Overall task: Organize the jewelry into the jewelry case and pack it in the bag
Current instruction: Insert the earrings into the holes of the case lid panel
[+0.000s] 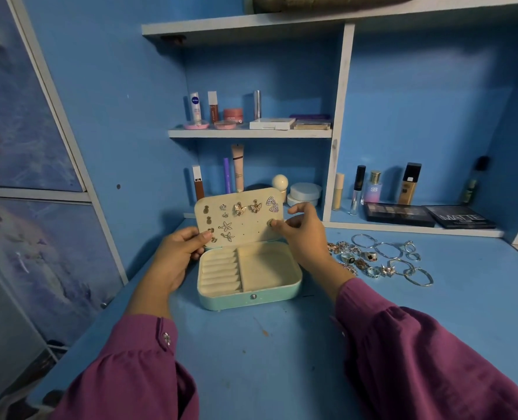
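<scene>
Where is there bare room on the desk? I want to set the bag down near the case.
The blue desk surface is bare in front of the open mint-green jewelry case, between the purple sleeves. Right of the case it is crowded: silver rings and bangles lie scattered, with black eyeshadow palettes behind them.

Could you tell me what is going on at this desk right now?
A person is filling an open jewelry case on the blue desk. The left hand steadies the lid, already studded with earrings, while the right hand presses another earring into it. Rings and bracelets lie loose beside the case, whose lower compartments look empty.
</scene>
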A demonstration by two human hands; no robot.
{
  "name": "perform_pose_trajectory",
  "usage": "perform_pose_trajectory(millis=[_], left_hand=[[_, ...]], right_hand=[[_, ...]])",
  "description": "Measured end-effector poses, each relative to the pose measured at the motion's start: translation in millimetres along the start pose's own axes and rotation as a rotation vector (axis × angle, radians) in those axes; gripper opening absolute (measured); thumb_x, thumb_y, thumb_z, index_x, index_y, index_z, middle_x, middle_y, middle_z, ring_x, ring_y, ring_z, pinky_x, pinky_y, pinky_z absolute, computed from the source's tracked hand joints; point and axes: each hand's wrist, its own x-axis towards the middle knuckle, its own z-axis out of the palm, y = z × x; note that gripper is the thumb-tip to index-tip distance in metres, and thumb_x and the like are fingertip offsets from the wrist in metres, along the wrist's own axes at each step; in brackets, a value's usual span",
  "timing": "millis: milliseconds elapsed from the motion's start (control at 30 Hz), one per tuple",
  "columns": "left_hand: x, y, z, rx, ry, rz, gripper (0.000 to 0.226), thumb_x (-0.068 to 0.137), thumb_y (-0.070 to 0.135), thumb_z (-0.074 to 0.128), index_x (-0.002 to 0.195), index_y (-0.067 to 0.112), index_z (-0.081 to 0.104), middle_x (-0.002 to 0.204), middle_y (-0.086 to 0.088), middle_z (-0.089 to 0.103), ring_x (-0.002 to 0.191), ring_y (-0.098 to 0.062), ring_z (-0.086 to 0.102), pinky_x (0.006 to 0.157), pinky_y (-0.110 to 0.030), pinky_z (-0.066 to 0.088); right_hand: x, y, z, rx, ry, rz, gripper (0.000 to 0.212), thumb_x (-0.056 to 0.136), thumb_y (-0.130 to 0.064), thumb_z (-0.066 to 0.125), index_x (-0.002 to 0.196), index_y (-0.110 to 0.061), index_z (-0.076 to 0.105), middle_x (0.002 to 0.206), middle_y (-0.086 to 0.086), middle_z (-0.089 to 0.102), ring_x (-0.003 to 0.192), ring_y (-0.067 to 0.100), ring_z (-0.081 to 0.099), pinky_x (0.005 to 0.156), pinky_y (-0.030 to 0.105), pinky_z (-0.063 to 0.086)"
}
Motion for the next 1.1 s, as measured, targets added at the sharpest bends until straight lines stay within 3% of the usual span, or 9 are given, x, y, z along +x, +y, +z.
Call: perform_pose_trajectory(millis=[100,167,300,433,533,667,833,933,1100], left_hand=[[-3,2,0,-0.007,-0.007,-0.014,0.009,0.09,0.011,0.063,0.085,0.01,0.07,0.06,0.0,0.05,0.057,-0.009,0.04,0.063,-0.023,0.038],[-4,4,-1,-0.013,-0.017,-0.019,0.009,0.089,0.01,0.063,0.082,0.01,0.07,0.059,0.0,0.049,0.056,-0.01,0.039,0.062,-0.023,0.038],[-7,9,-3,-0.025,-0.037,-0.017,0.016,0.086,0.001,0.063,0.072,0.007,0.068,0.056,-0.002,0.045,0.054,-0.011,0.037,0.056,-0.022,0.034],[-8,13,-4,-0.148,-0.006,-0.029,0.03,0.082,-0.013,0.044,0.069,0.003,0.064,0.055,-0.005,0.048,0.053,-0.015,0.038,0.049,-0.023,0.033],[-11,19,0,-0.231,0.074,-0.023,0.029,0.084,-0.007,0.036,0.079,0.003,0.063,0.059,-0.001,0.061,0.053,-0.012,0.04,0.046,-0.021,0.03],[-12,30,4,-0.099,0.171,0.072,0.024,0.089,0.009,0.047,0.086,0.01,0.07,0.071,0.001,0.06,0.058,-0.01,0.04,0.051,-0.021,0.027],[-32,58,37,0.153,0.262,0.353,0.016,0.089,0.009,0.056,0.084,0.016,0.07,0.074,0.003,0.063,0.062,0.004,0.053,0.06,-0.011,0.041],[-55,63,70,0.359,0.244,0.607,0.013,0.086,0.014,0.063,0.078,0.021,0.069,0.073,0.011,0.064,0.072,-0.007,0.056,0.068,-0.017,0.043],[-82,41,129,0.836,0.002,0.967,0.019,0.08,0.025,0.057,0.069,0.018,0.07,0.068,0.006,0.064,0.074,-0.02,0.052,0.068,-0.03,0.04]], right_hand=[[1,-4,-4,-0.022,-0.076,0.011,0.028,0.084,-0.024,0.072,0.108,-0.024,0.057,0.076,0.004,0.068,0.062,0.006,0.061,0.058,0.022,0.047],[4,-6,-7,0.007,-0.122,0.04,0.018,0.083,-0.019,0.072,0.098,-0.022,0.064,0.073,0.003,0.07,0.051,0.001,0.056,0.054,0.02,0.045],[8,-12,-17,0.11,-0.204,0.138,0.011,0.077,-0.008,0.076,0.082,-0.015,0.068,0.078,0.007,0.073,0.057,0.013,0.055,0.053,0.021,0.048],[12,-20,-31,0.164,-0.353,0.227,0.011,0.082,0.001,0.068,0.074,-0.007,0.068,0.065,0.001,0.071,0.048,0.004,0.054,0.041,0.014,0.036],[20,-17,-38,0.191,-0.451,0.377,0.013,0.091,-0.004,0.053,0.084,-0.004,0.064,0.079,0.009,0.074,0.056,0.011,0.054,0.048,0.021,0.031],[24,-16,-45,0.234,-0.564,0.496,0.021,0.096,-0.013,0.042,0.089,-0.005,0.061,0.082,0.011,0.072,0.057,0.013,0.051,0.049,0.022,0.031],[24,-5,-48,0.191,-0.593,0.418,0.01,0.089,-0.002,0.058,0.093,0.001,0.067,0.072,0.012,0.067,0.055,0.011,0.053,0.045,0.018,0.034],[27,-1,-48,0.202,-0.611,0.417,0.012,0.088,0.002,0.057,0.09,-0.005,0.067,0.078,0.013,0.059,0.054,0.01,0.055,0.046,0.018,0.034],[28,0,-49,0.265,-0.678,0.388,0.02,0.086,0.01,0.051,0.089,-0.006,0.064,0.071,0.009,0.064,0.059,0.015,0.059,0.053,0.024,0.045]])
